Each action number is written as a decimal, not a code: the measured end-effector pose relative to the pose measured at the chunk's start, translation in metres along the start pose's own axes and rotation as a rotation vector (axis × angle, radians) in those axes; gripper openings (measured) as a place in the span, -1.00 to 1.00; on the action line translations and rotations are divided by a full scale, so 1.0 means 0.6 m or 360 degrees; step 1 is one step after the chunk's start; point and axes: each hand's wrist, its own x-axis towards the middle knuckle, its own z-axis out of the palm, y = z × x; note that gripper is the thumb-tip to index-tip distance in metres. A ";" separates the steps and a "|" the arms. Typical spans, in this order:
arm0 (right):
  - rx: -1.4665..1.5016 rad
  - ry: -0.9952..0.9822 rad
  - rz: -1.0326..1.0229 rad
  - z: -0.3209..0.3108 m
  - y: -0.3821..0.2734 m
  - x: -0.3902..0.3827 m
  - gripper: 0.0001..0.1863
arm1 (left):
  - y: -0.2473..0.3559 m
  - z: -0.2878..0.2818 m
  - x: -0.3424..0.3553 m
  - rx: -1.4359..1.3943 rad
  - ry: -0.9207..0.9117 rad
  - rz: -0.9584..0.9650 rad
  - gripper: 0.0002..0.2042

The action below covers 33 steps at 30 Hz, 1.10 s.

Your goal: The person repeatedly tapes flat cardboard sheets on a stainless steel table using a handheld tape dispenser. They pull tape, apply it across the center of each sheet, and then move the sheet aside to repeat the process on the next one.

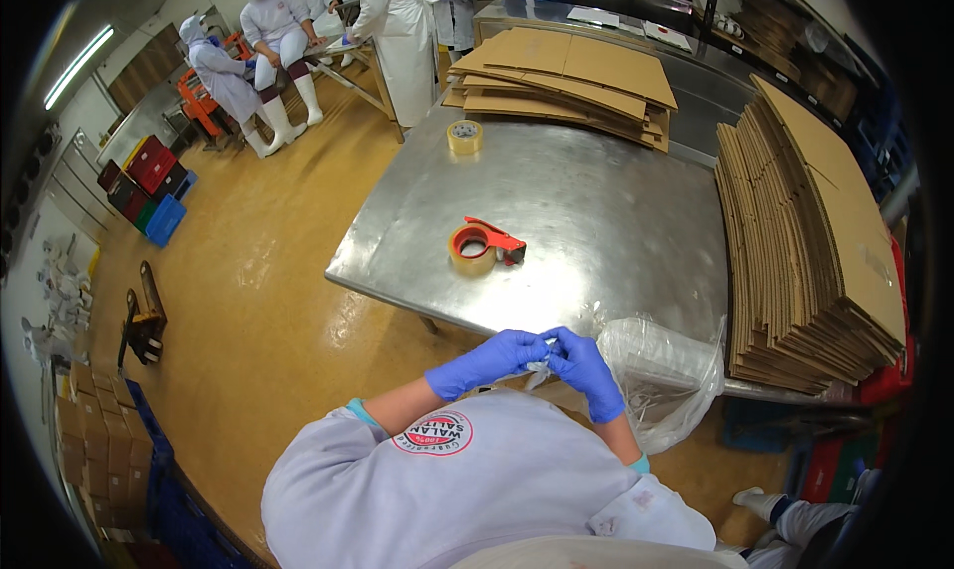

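Both my hands wear blue gloves and meet just in front of the near edge of a steel table (pixel 606 211). My left hand (pixel 492 361) and my right hand (pixel 588 372) are closed, fingertips together, pinching a small crumpled whitish piece of plastic (pixel 538 373). Whether that piece joins another thing, I cannot tell. Beside my right hand, a clear plastic bag (pixel 664 362) drapes over the table's near edge. Farther in on the tabletop lies a red tape dispenser (pixel 500 239) with a roll of clear tape. Toward the far left edge sits another tape roll (pixel 464 138).
A tall row of folded cardboard boxes (pixel 785 251) lines the table's right side. More flattened cardboard (pixel 576 62) is piled at the far end. Several people in white work beyond. On the floor at left are a pallet jack (pixel 149 321) and stacked crates (pixel 151 166).
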 end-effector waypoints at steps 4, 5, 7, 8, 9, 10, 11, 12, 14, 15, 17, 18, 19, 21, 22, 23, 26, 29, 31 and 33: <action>0.0176 0.0643 -0.0517 0.008 -0.047 -0.005 -0.79 | -0.013 0.004 0.010 -0.0583 -0.0081 -0.0234 -0.80; 0.0160 0.0587 -0.0619 0.003 -0.041 -0.005 -0.78 | -0.016 0.009 0.015 -0.0549 -0.0076 -0.0155 -0.80; 0.0131 0.0501 -0.0772 -0.010 -0.005 -0.024 -0.76 | -0.031 0.029 0.025 -0.0489 -0.0097 -0.0042 -0.80; 0.0167 0.0597 -0.0895 -0.025 0.011 -0.019 -0.75 | -0.033 0.025 0.035 -0.0188 -0.0093 -0.0050 -0.79; 0.0412 0.0662 -0.0762 -0.040 0.027 -0.026 -0.74 | -0.020 0.038 0.032 -0.0260 -0.0012 -0.0060 -0.77; 0.0527 0.0690 -0.0493 -0.053 0.048 -0.036 -0.79 | -0.037 0.030 0.038 0.0183 -0.0010 0.0284 -0.76; 0.0512 0.0924 -0.0368 -0.067 0.058 -0.042 -0.83 | -0.041 0.027 0.045 0.0063 0.0054 0.0224 -0.72; 0.0392 0.0957 -0.0002 -0.107 0.026 -0.056 -0.79 | -0.042 0.023 0.048 -0.0062 0.0138 0.0168 -0.58; 0.0577 0.1666 -0.0467 -0.182 -0.014 -0.078 -0.82 | -0.023 0.020 0.058 -0.0071 0.0238 0.0405 -0.40; 0.0429 0.2043 -0.0727 -0.225 -0.046 -0.099 -0.85 | -0.028 0.001 0.066 0.0313 0.0341 0.0522 -0.42; -0.0264 0.2729 -0.1281 -0.289 -0.110 -0.173 -0.89 | -0.014 -0.012 0.077 0.0410 0.0423 0.0539 -0.55; -0.0459 0.2856 -0.1505 -0.296 -0.139 -0.204 -0.93 | -0.011 -0.014 0.079 0.0294 0.0430 0.0386 -0.60; -0.0416 0.2953 -0.1735 -0.295 -0.151 -0.210 -0.96 | -0.006 -0.026 0.076 0.0171 0.0455 0.0219 -0.65; -0.0909 0.2594 -0.1666 -0.281 -0.091 -0.229 -0.96 | -0.015 -0.040 0.069 0.0067 0.0480 0.0010 -0.72; -0.0479 0.2068 -0.1324 -0.255 -0.065 -0.221 -0.91 | -0.033 -0.044 0.064 0.0083 0.0493 -0.0029 -0.74; -0.0025 0.1710 -0.0883 -0.239 0.018 -0.218 -0.90 | -0.052 -0.050 0.057 0.0086 0.0514 -0.0070 -0.76; -0.0699 0.0774 0.1031 -0.152 0.306 -0.283 -0.74 | -0.083 -0.075 0.041 0.0304 0.0313 -0.0145 -0.78; -0.1144 0.0620 0.1074 -0.123 0.364 -0.287 -0.72 | -0.119 -0.114 -0.029 0.0386 0.0576 -0.0308 -0.77; -0.0605 0.0536 0.1012 -0.173 0.228 -0.192 -0.72 | -0.115 -0.142 -0.032 0.0375 0.0753 -0.0252 -0.78; 0.0162 0.0661 0.0718 -0.158 0.131 -0.108 -0.75 | -0.123 -0.152 -0.051 0.0453 0.0769 -0.0235 -0.79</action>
